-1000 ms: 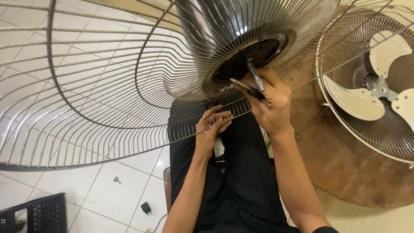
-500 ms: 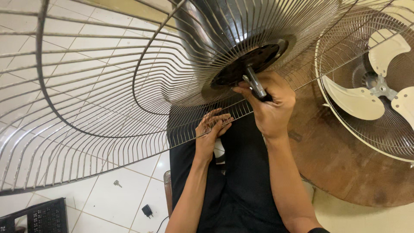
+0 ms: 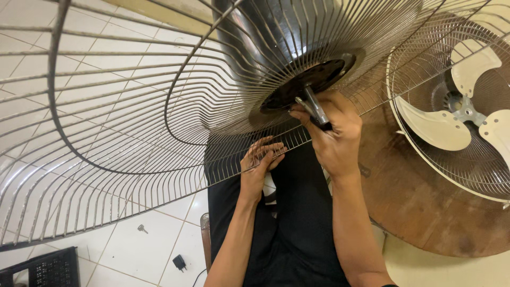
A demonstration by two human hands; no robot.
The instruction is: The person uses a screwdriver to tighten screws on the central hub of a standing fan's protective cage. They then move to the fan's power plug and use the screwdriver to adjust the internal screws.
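Note:
A large silver wire fan guard [image 3: 106,133] fills the upper left, tilted over my lap. At its centre sits a black round plate [image 3: 311,79] with a metal motor shaft [image 3: 313,103] sticking out. My right hand [image 3: 332,135] is closed around a dark-handled tool at the shaft, just below the plate. My left hand [image 3: 260,162] grips the guard's lower wires from underneath, fingers curled through them. The tool's tip is hidden by my fingers.
A second fan guard with cream blades [image 3: 462,106] lies on a round wooden table [image 3: 425,212] at right. My dark trousers [image 3: 297,228] are below. On the white tiled floor lie a small screw [image 3: 142,229], a black plug [image 3: 179,262] and a black crate [image 3: 37,268].
The guard has swung closer and a little to the right across the view. My right hand has stayed at the shaft with the tool; my left hand has kept its grip on the wires.

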